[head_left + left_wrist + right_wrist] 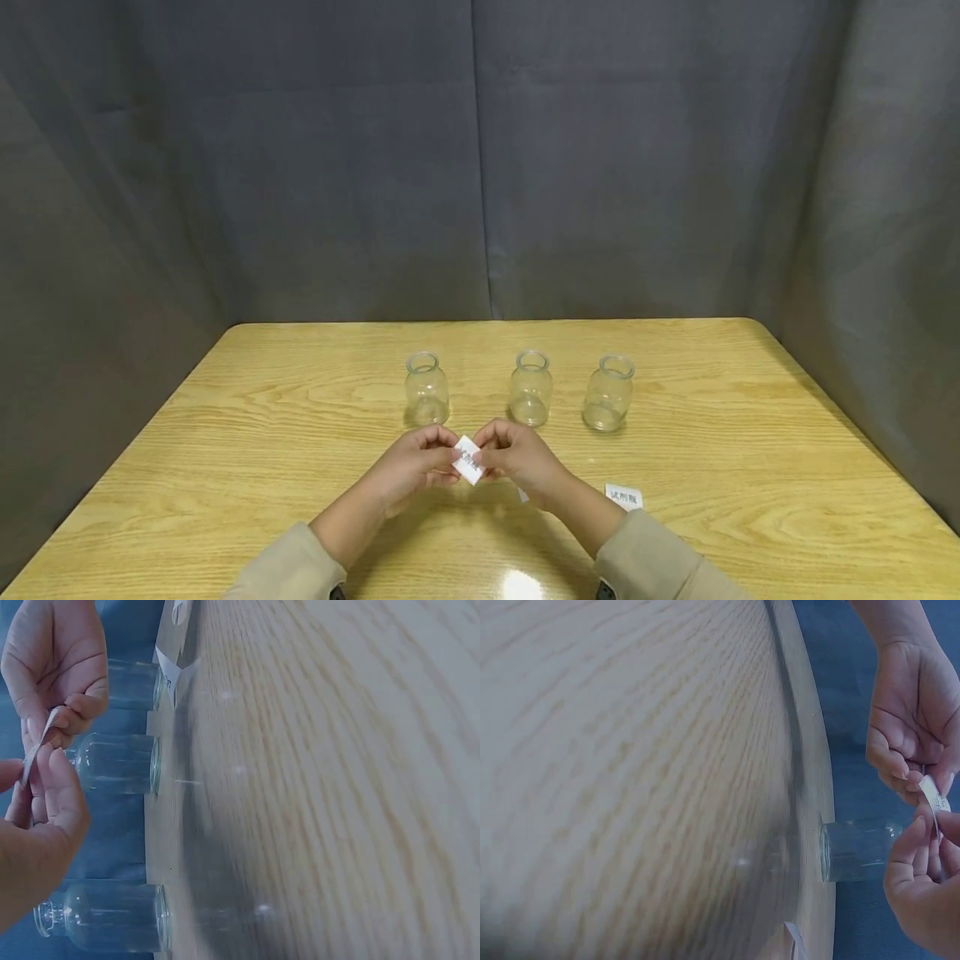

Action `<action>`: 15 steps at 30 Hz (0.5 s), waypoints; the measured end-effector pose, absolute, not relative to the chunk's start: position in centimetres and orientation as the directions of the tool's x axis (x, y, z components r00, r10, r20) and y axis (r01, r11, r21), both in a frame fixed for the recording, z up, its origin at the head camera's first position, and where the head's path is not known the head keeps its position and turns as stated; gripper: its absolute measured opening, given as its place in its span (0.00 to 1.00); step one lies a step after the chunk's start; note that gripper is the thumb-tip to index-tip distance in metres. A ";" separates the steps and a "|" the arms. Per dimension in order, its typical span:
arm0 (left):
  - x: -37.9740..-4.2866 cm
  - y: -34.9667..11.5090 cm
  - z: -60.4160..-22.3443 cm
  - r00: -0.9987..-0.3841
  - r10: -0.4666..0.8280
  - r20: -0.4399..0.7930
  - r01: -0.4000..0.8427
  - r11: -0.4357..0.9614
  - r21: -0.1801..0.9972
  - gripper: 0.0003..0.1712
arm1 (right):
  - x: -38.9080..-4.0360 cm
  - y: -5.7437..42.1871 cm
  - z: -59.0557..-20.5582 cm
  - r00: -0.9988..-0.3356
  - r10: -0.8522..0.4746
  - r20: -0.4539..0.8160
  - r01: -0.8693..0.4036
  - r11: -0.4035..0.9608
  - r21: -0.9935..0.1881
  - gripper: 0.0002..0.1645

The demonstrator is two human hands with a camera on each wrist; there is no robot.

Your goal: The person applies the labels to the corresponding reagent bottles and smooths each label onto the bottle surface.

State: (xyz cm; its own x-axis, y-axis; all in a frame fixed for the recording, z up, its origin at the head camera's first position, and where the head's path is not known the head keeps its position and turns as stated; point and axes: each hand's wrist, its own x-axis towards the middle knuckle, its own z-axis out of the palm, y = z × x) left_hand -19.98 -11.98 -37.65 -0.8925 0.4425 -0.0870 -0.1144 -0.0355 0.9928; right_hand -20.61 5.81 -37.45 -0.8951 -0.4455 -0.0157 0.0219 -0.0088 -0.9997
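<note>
A small white paper label point(468, 462) with dark written characters is held between both hands, above the table. My left hand point(412, 467) pinches its left side between thumb and fingers. On the opposite side, my right hand point(525, 460) pinches it the same way. The left wrist view catches the label point(39, 746) nearly edge-on and slightly bent. Beyond the hands, three open clear glass jars stand upright in a row: a left jar point(427, 393), a middle jar point(531, 392) and a right jar point(609, 396).
Another white label point(624, 497) with writing lies on the wooden table point(285, 392), right of my right forearm. That forearm mostly hides a further white piece point(522, 495). Dark grey cloth point(360, 183) hangs behind the table and at both sides.
</note>
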 end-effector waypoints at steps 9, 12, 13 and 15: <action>-19.7 -11.4 -37.4 -0.917 0.390 -0.076 -0.113 -0.072 0.991 0.09 | -20.5 6.0 -37.5 -0.902 -0.432 -0.020 0.008 0.028 -1.000 0.08; -19.7 -11.4 -37.5 -0.911 0.404 -0.079 -0.117 -0.071 0.991 0.07 | -20.4 6.1 -37.3 -0.906 -0.424 -0.012 -0.003 0.036 -0.999 0.08; -19.7 -11.4 -37.5 -0.907 0.412 -0.080 -0.118 -0.067 0.991 0.06 | -20.3 6.1 -37.3 -0.907 -0.422 -0.007 -0.012 0.041 -0.999 0.07; -19.7 -11.5 -37.6 -0.898 0.432 -0.083 -0.119 -0.055 0.991 0.06 | -20.3 6.2 -37.2 -0.908 -0.420 0.005 -0.028 0.048 -0.998 0.08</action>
